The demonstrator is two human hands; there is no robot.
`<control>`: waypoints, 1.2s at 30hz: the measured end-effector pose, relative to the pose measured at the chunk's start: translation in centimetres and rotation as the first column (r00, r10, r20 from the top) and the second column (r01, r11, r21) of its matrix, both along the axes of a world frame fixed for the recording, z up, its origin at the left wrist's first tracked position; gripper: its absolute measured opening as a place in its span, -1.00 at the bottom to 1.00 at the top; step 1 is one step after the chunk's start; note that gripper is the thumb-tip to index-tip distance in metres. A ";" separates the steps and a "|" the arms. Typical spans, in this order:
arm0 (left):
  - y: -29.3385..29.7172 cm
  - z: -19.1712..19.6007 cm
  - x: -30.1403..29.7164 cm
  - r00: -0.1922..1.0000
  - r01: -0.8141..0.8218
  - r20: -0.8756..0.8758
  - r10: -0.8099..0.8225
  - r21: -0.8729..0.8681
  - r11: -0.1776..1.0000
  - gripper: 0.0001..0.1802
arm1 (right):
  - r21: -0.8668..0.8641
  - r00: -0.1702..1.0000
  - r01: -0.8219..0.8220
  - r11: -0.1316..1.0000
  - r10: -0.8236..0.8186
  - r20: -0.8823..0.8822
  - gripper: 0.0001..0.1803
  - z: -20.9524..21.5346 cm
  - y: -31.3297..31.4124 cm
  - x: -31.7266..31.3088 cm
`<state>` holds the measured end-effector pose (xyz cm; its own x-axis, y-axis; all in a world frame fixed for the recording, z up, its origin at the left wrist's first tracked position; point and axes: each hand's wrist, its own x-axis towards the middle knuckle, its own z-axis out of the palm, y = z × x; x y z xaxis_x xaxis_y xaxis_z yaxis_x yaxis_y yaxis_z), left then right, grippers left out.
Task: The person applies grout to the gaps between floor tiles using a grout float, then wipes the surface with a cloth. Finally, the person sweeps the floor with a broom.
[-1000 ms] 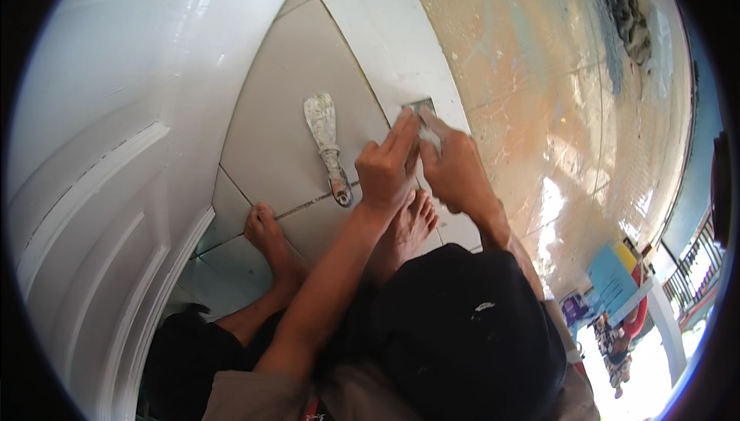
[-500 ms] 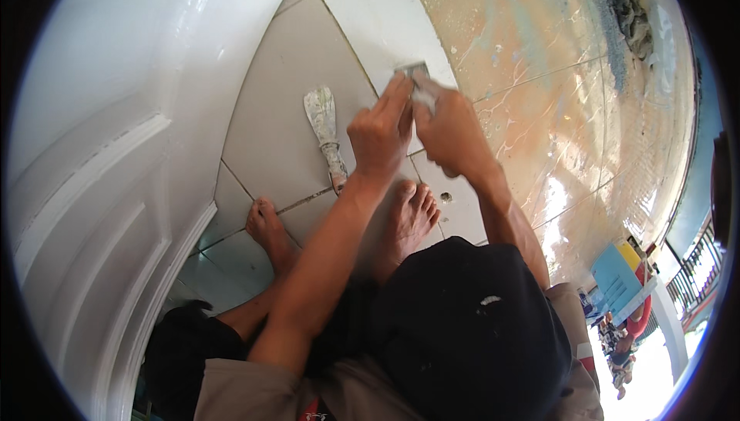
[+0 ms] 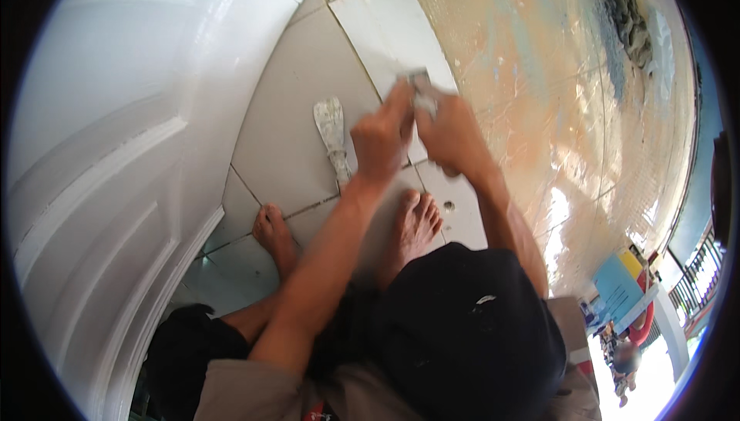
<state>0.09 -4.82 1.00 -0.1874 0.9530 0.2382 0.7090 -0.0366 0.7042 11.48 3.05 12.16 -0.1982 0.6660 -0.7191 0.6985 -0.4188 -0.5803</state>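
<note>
In front of me, my left hand (image 3: pixel 379 137) and my right hand (image 3: pixel 453 130) come together low over the floor tiles, both closed and somewhat blurred. Between their fingertips shows the grey, flat blade of a putty knife (image 3: pixel 417 75). My right hand wraps round it, with whitish smears on the thumb side. The left fingers are pressed together against the blade's near side; most of the tool is hidden by the hands. A second putty knife (image 3: pixel 330 124), crusted with white, lies on the tiles left of my left hand, its handle end partly behind my left forearm.
A white panelled door (image 3: pixel 116 159) fills the left side. My bare feet (image 3: pixel 416 224) rest on the light tiles (image 3: pixel 285 113). Right of them spreads a stained tan floor (image 3: pixel 524 74) with a dark crumpled cloth (image 3: pixel 628 16). A person (image 3: pixel 626 359) is far off at lower right.
The view has shifted a little, so the door, tiles and loose putty knife appear lower and further right. Both hands keep their hold, moving slightly away from me over the floor.
</note>
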 end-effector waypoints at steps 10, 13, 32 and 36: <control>1.1 0.2 -0.5 0.998 -0.013 0.055 0.012 0.018 1.000 -0.56 | -0.065 0.999 -0.031 0.997 0.032 0.023 -0.40 0.1 0.6 -0.6; -2.4 0.2 1.2 0.998 -0.022 0.055 0.023 -0.020 1.000 -0.55 | 0.138 0.995 -0.098 0.986 0.094 0.031 -0.40 -1.8 -2.8 1.3; -3.7 1.0 1.1 0.999 0.018 0.028 -0.016 -0.074 0.997 -0.52 | 0.464 0.997 -0.058 0.884 0.075 -0.018 -0.52 -5.0 -6.1 2.3; 0.9 0.4 -0.7 1.000 0.019 -0.012 -0.019 0.009 1.000 -0.55 | 0.124 0.998 -0.012 0.992 0.020 -0.057 -0.46 -1.6 0.1 -0.2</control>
<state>-0.65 -3.96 1.39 -0.1666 0.9540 0.2491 0.7164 -0.0564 0.6954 11.32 3.13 10.60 -0.2484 0.7456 -0.6183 0.6683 -0.3302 -0.6666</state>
